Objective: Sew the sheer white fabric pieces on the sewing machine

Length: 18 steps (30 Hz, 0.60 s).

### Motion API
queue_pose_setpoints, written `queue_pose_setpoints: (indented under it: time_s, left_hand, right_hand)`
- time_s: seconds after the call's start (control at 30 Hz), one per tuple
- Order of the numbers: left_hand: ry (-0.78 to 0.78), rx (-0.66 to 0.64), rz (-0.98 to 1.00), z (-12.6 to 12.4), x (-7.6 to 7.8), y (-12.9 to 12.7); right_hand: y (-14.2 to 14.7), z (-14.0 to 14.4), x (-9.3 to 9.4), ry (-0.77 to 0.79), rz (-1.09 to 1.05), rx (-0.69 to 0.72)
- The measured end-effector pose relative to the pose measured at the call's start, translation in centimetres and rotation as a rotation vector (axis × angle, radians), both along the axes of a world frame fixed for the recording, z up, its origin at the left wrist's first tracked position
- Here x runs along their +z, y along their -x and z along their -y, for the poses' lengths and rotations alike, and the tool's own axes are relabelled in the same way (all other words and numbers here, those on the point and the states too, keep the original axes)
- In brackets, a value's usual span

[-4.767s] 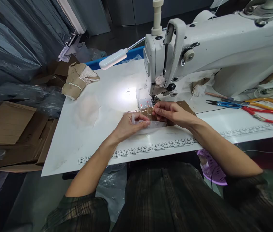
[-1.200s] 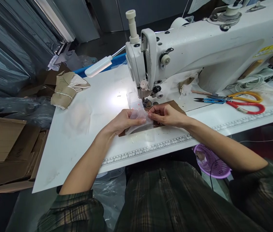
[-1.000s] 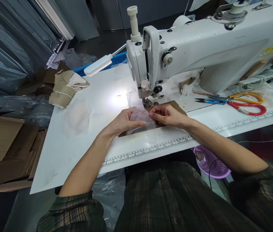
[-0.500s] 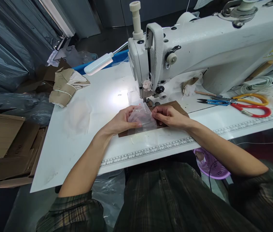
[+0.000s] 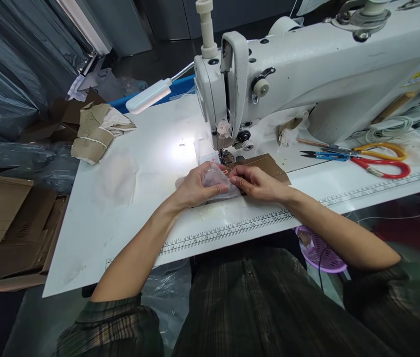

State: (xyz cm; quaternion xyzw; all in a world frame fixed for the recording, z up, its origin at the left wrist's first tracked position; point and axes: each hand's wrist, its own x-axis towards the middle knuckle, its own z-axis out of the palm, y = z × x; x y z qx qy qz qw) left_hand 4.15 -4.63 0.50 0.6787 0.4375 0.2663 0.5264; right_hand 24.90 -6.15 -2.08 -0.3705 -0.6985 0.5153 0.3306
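Observation:
A piece of sheer white fabric (image 5: pixel 213 176) is bunched between my hands, just in front of the presser foot (image 5: pixel 226 156) of the sewing machine (image 5: pixel 288 74). My left hand (image 5: pixel 198 187) grips its left side, thumb on top and fingers partly hidden behind the cloth. At the right edge of the cloth, my right hand (image 5: pixel 252 183) pinches it between thumb and index finger. A brown board (image 5: pixel 267 167) lies flat under the fabric and my right hand. Whether the cloth touches the needle I cannot tell.
Scissors with red and yellow handles (image 5: pixel 381 167) and blue snips (image 5: pixel 325 155) lie right of my right hand. A lamp (image 5: pixel 148 96) lights the white table (image 5: pixel 150 208). A tied brown bundle (image 5: pixel 93 134) sits at the left, near cardboard boxes (image 5: pixel 9 218). Below hangs a purple basket (image 5: pixel 319 250).
The sheer fabric, spread flatter before, is now gathered and folded up between my hands. My left hand has moved right and turned inward, closer to my right hand.

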Motion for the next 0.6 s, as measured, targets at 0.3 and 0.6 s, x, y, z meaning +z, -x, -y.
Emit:
queue_pose_setpoints:
  time_s: [0.3, 0.6]
  left_hand:
    - [0.058, 0.096, 0.091, 0.4, -0.4, 0.1]
    - [0.131, 0.061, 0.148, 0.3, -0.4, 0.3]
  right_hand:
    - [-4.8, 0.6, 1.9, -0.063, 0.036, -0.282]
    - [-15.7, 1.7, -0.4, -0.556, 0.863, -0.562]
